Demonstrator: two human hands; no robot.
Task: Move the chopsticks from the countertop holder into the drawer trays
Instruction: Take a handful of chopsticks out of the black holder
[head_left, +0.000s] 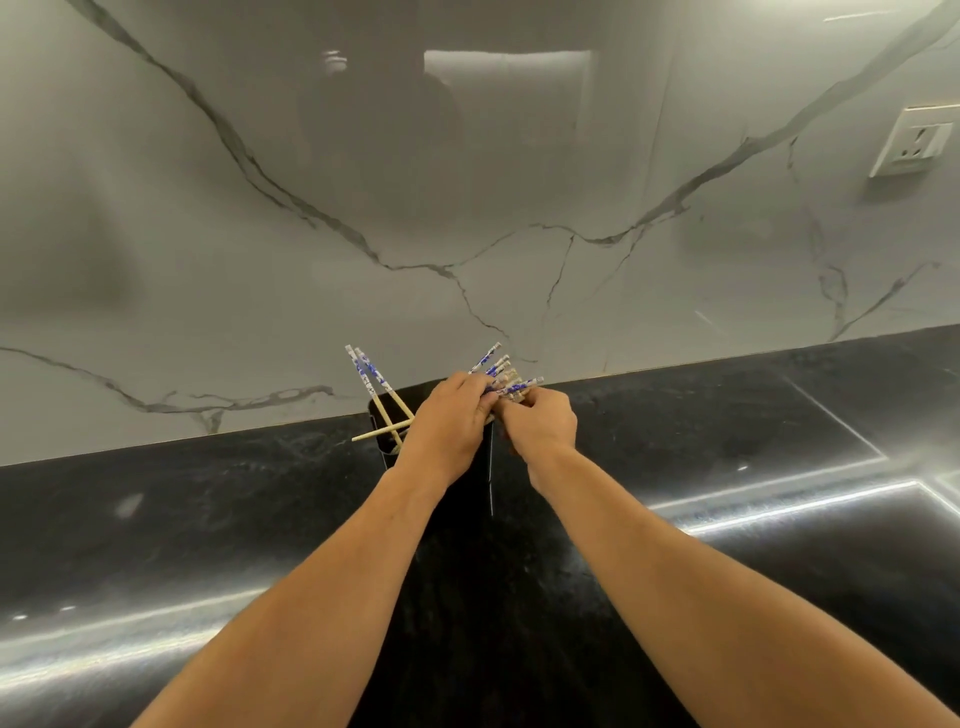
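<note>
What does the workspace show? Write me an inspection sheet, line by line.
Surface: black glossy countertop with streaks of light reflected on it.
Job's things: black holder at the back edge, a few chopsticks in it, one lying across its rim; a bunch with blue-patterned ends gathered between both hands. No drawer or trays in view.
Clutter: nothing seen.
Grippers: left hand closed around the bunch; right hand pinching the same bunch from the other side.
Cables: nothing seen.
Surroundings: grey marble wall with dark veins; socket at upper right.
</note>
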